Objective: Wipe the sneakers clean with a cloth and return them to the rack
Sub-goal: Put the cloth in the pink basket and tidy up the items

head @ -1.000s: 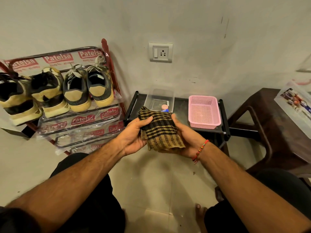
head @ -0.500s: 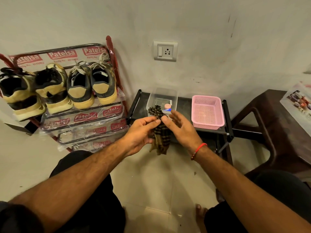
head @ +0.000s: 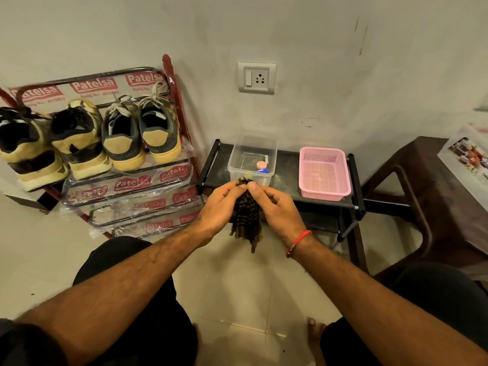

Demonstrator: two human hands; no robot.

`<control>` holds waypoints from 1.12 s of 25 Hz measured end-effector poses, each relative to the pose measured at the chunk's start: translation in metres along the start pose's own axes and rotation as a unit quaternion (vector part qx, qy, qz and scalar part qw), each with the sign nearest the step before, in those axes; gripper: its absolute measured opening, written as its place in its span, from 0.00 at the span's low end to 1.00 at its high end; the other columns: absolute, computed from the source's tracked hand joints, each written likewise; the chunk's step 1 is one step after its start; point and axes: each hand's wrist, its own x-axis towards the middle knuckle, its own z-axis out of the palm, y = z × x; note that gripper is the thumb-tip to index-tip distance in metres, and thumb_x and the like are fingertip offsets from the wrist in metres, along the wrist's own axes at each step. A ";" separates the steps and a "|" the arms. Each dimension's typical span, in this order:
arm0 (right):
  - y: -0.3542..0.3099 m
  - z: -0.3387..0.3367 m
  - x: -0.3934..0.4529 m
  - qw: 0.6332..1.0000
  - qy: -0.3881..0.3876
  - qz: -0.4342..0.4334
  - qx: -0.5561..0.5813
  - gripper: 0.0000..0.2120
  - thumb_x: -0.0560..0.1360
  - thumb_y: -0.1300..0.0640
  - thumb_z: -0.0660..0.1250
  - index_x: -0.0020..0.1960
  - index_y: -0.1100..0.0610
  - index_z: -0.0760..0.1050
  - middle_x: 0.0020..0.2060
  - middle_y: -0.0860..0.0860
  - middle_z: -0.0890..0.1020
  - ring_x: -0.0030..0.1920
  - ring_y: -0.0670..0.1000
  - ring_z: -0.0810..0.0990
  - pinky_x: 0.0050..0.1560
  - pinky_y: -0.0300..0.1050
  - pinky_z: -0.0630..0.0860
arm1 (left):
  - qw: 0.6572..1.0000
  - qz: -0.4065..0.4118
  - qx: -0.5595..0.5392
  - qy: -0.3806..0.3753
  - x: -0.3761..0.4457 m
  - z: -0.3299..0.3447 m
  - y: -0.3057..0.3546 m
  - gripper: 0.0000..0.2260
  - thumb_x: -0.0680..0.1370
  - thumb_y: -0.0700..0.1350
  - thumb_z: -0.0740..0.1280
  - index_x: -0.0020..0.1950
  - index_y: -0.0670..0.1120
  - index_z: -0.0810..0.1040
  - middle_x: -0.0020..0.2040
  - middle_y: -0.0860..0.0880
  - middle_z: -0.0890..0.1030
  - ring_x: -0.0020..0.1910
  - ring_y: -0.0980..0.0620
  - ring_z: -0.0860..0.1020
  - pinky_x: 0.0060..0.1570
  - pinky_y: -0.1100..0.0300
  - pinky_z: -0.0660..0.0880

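Dim, warm indoor light, yellowish cast over everything. Wall (head: 343, 75) is brightest in the upper middle and falls off grey toward the corners. Soft shadows only: a faint one under the arms on the floor (head: 237, 286), darker under the black shelf (head: 290, 167). Small glare spots on the plastic wrap of the shoe rack (head: 126, 186). Strong wide-angle bend: rack and brown stool (head: 422, 196) lean outward at the edges. Centre fairly sharp, far left sneakers (head: 26, 149) slightly soft. Mild compression noise.

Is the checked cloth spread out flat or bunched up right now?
Bunched up. The checked cloth hangs in a narrow gathered strip, pinched at its top by the left hand and right hand.
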 end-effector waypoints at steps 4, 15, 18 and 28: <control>0.005 -0.007 0.011 0.987 0.088 0.076 0.114 0.12 0.82 0.52 0.65 0.54 0.58 0.83 0.49 0.56 0.86 0.55 0.55 0.84 0.58 0.55 0.81 | 0.995 0.048 0.078 -0.029 0.005 -0.003 -0.008 0.11 0.86 0.51 0.60 0.61 0.55 0.81 0.55 0.54 0.85 0.58 0.56 0.82 0.61 0.52 0.78; -0.014 -0.063 0.039 0.957 0.238 0.037 0.161 0.07 0.81 0.52 0.66 0.48 0.54 0.79 0.55 0.54 0.84 0.57 0.53 0.82 0.59 0.50 0.80 | 0.992 0.037 -0.029 0.119 0.014 -0.022 0.001 0.03 0.82 0.45 0.68 0.55 0.49 0.81 0.51 0.51 0.85 0.51 0.58 0.84 0.45 0.65 0.81; -0.004 -0.082 0.046 0.953 0.301 0.030 -0.008 0.07 0.80 0.54 0.68 0.47 0.57 0.79 0.59 0.57 0.82 0.62 0.57 0.79 0.63 0.48 0.77 | 0.973 -0.035 -0.048 0.223 0.025 -0.040 -0.005 0.03 0.82 0.46 0.67 0.52 0.50 0.81 0.51 0.50 0.85 0.53 0.52 0.83 0.43 0.60 0.80; -0.034 -0.074 0.032 0.973 0.213 -0.069 0.051 0.03 0.78 0.54 0.70 0.47 0.53 0.81 0.44 0.51 0.86 0.49 0.50 0.85 0.55 0.51 0.82 | 0.964 0.087 -0.073 0.241 0.029 -0.042 -0.003 0.10 0.86 0.46 0.60 0.56 0.58 0.79 0.56 0.49 0.84 0.59 0.47 0.81 0.62 0.40 0.78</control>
